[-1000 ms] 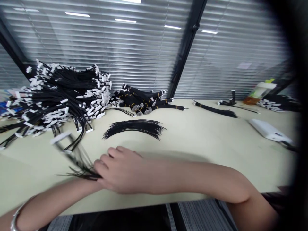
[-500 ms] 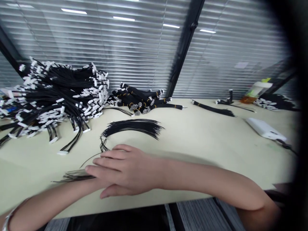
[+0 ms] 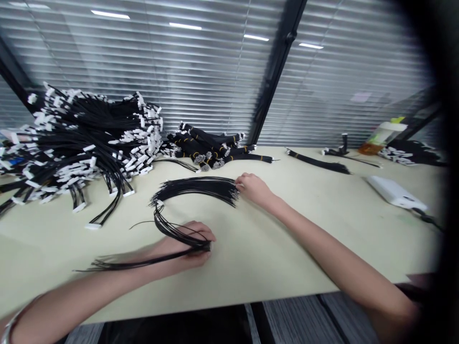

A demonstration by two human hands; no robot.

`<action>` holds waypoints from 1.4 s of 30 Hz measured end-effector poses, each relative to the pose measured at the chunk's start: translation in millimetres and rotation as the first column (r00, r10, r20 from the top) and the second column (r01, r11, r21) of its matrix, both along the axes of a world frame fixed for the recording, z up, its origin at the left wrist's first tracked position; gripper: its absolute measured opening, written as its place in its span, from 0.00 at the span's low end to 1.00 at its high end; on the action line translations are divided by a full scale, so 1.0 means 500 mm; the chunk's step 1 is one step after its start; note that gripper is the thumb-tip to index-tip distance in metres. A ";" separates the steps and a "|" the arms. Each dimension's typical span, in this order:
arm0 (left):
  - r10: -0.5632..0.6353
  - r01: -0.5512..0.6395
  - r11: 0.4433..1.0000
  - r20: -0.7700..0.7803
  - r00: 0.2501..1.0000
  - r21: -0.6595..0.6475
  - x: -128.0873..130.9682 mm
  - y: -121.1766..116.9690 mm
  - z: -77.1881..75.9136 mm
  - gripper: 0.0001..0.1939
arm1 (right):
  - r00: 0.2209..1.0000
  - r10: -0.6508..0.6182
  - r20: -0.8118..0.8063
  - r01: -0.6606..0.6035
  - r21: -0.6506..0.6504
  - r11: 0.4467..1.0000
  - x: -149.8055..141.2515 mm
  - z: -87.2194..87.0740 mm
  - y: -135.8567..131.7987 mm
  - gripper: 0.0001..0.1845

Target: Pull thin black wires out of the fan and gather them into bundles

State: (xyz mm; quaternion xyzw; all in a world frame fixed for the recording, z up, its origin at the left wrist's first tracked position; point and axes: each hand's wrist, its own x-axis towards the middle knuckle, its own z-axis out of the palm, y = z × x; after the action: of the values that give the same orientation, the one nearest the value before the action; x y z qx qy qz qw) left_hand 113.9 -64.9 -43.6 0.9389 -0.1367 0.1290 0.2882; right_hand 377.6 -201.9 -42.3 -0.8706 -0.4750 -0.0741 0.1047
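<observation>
Blinds [image 3: 201, 71] are hanging at twelve o'clock, left hand [image 3: 196, 226] is grasping looped wires [image 3: 200, 247], right hand [image 3: 255, 188] is touching strand pile [image 3: 197, 185] (grip unclear).

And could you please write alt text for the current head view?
The left hand holds black wires over a pale table; the right hand touches a curved wire bundle. Cables with white connectors are piled behind at left.

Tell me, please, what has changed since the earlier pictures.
The right hand moved from over the left hand, forward and right, to the right end of the loose bundle. The white connector on the held wires swung right. The cable heap and banded bundles stayed put.
</observation>
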 end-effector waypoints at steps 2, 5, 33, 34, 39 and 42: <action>-0.019 0.019 0.999 0.002 1.000 -0.030 -0.001 0.004 0.001 0.12 | 0.999 -0.018 -0.028 0.017 -0.026 1.000 0.013 -0.008 -0.007 0.12; -0.032 0.032 0.999 0.002 0.999 -0.033 -0.002 0.010 0.003 0.10 | 0.998 -0.004 -0.067 0.002 -0.038 0.999 0.020 -0.008 -0.013 0.11; 0.095 -0.095 0.995 0.028 0.995 -0.032 0.009 -0.001 -0.002 0.00 | 0.261 0.512 -0.818 0.097 0.550 0.830 -0.253 0.009 -0.025 0.10; 0.101 -0.100 0.994 0.022 0.995 -0.040 0.009 -0.002 -0.001 0.01 | 0.273 0.503 -0.820 0.091 0.542 0.835 -0.258 0.001 -0.023 0.10; 0.108 -0.107 0.992 0.012 0.994 -0.060 0.012 -0.001 -0.007 0.02 | 0.321 0.454 -0.831 0.070 0.499 0.864 -0.262 -0.008 -0.023 0.11; 0.118 -0.117 0.991 0.008 0.993 -0.062 0.012 0.003 -0.020 0.03 | 0.319 0.452 -0.833 0.055 0.492 0.869 -0.264 -0.003 -0.027 0.11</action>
State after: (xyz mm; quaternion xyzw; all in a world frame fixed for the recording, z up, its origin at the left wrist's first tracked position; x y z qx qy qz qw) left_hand 120.1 -63.2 -53.8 0.9353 -0.0786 0.1554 0.3082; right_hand 245.4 -215.4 -43.7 -0.6385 -0.4054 0.3454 0.5555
